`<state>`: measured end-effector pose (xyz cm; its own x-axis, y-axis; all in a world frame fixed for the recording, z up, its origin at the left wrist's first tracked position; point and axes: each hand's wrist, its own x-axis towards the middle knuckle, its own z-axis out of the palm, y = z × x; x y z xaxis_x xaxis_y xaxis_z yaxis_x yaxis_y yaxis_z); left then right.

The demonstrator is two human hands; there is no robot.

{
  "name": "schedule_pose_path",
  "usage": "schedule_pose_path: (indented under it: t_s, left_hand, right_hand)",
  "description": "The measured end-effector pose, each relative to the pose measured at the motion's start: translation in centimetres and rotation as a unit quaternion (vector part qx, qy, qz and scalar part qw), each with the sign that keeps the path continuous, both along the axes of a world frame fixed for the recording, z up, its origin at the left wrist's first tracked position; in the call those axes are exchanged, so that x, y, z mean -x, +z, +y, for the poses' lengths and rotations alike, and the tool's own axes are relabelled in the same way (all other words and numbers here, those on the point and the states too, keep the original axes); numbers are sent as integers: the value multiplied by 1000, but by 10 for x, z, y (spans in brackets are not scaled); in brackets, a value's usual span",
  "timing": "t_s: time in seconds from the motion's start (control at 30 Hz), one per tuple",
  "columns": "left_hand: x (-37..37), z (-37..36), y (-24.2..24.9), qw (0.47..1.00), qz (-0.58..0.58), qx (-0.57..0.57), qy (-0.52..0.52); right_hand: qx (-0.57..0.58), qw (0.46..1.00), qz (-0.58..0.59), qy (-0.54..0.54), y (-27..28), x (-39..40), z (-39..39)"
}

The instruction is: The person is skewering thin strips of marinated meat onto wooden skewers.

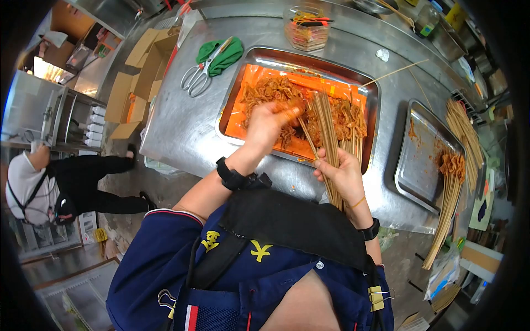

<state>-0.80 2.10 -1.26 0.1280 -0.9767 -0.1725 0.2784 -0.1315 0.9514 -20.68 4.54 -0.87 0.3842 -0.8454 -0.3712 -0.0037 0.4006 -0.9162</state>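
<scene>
A metal tray (223, 124) lined with orange sheeting holds red-sauced strips of marinated meat (270, 91). My left hand (270, 124) is over the tray's middle, its sauce-stained fingers pinched together and slightly blurred. They meet the upper end of one tilted bamboo skewer (307, 137); what they grip is hidden. Near the tray's front edge, my right hand (341, 172) is closed around a bundle of bamboo skewers (327, 129) pointing away from me. Beside that bundle, loaded skewers (353, 144) lie in the tray with their meat toward the far side.
A second metal tray (420, 151) stands to the right, with meat-tipped skewers (450, 190) across its corner. More bare skewers (465, 138) lie beyond. Scissors (201, 74) and a green cloth (225, 55) are at back left, a clear plastic tub (306, 36) behind. Another person (72, 185) is at left.
</scene>
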Motion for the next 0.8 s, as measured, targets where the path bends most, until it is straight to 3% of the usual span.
schedule_pose_path:
  t_s: [0.03, 0.07, 0.1, 0.17, 0.37, 0.6, 0.8]
  left_hand:
    - [5, 5, -4, 998, -55, -31, -22]
    - [14, 12, -7, 999, 26, -6, -31]
    - [14, 12, -8, 1000, 9, -13, -16]
    - [15, 9, -1, 993, 104, 33, 37]
    - [5, -5, 0, 991, 126, 45, 22]
    - [4, -17, -15, 995, 21, 73, 66]
    - [-4, -29, -22, 989, 32, 100, 101]
  right_hand:
    - [2, 1000, 1, -5, -1, -1, -1]
    - [4, 1000, 2, -9, -2, -2, -1]
    - [1, 1000, 4, -12, -1, -1, 0]
    - [-3, 1000, 2, -14, 1, -2, 1]
    - [-2, 1000, -8, -3, 0, -2, 1]
    - [-2, 1000, -6, -6, 2, -3, 1]
    - [-9, 1000, -15, 1, 3, -2, 0]
